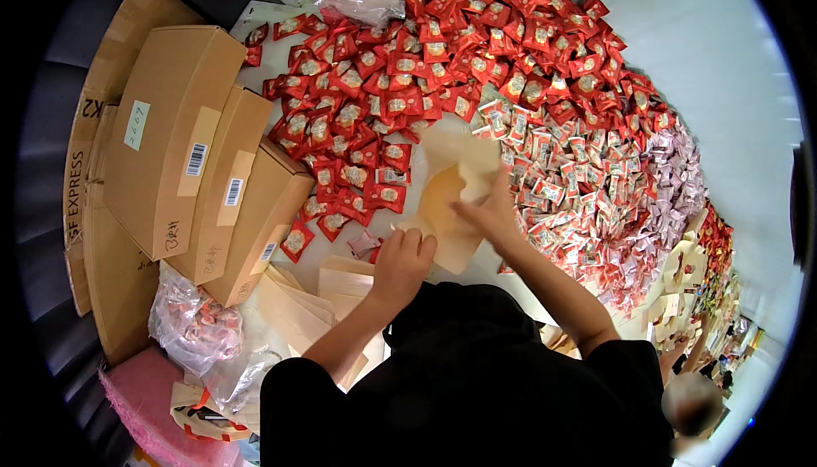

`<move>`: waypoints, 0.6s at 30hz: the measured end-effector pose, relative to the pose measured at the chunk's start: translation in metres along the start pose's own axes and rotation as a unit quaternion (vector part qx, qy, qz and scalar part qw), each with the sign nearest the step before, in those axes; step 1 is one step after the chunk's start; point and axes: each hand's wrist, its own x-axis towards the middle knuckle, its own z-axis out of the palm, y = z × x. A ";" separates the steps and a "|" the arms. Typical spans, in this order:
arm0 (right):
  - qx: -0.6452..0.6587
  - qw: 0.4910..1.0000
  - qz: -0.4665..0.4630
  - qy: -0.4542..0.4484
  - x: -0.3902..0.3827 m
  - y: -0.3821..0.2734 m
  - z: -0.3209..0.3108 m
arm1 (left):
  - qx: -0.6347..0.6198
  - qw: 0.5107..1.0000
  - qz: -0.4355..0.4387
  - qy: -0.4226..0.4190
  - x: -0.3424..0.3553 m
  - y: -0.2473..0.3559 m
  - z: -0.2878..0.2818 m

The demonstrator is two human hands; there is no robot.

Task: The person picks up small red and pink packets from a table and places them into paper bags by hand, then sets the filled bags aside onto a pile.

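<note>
A pale brown paper bag (pixel 451 250) is between my hands, its mouth spread so that the yellowish inside shows. My left hand (pixel 405 261) is closed, pinching the bag's lower left edge. On the opposite side, my right hand (pixel 494 212) grips the bag's edge, with the thumb pointing into the mouth; motion blurs this part slightly. Whether anything lies inside the bag cannot be told. Just left of the bag are red wrapped packets (pixel 349 173) in a loose pile, and a pink-and-white packet (pixel 366 246) lies close to my left hand. Flat paper bags (pixel 294 310) are stacked beside my left forearm.
A large heap of red packets (pixel 511 25) covers the far side. Small white-and-red packets (pixel 562 186) and pale pink ones (pixel 672 169) spread rightward. Cardboard boxes (pixel 162 135) lean at left, above a clear plastic bag (pixel 197 322). Another person's arm (pixel 696 344) shows far right.
</note>
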 end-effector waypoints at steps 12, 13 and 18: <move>-0.041 0.977 0.050 -0.202 -0.021 -0.007 -0.001 | -0.399 0.880 -0.257 0.000 0.004 -0.030 0.003; -0.022 0.972 0.038 -0.231 -0.024 -0.010 -0.002 | -0.471 0.835 -0.283 -0.026 -0.001 -0.033 0.020; 0.110 0.923 0.118 -0.350 0.046 -0.009 -0.014 | -0.677 0.569 -0.453 -0.116 -0.004 -0.039 0.002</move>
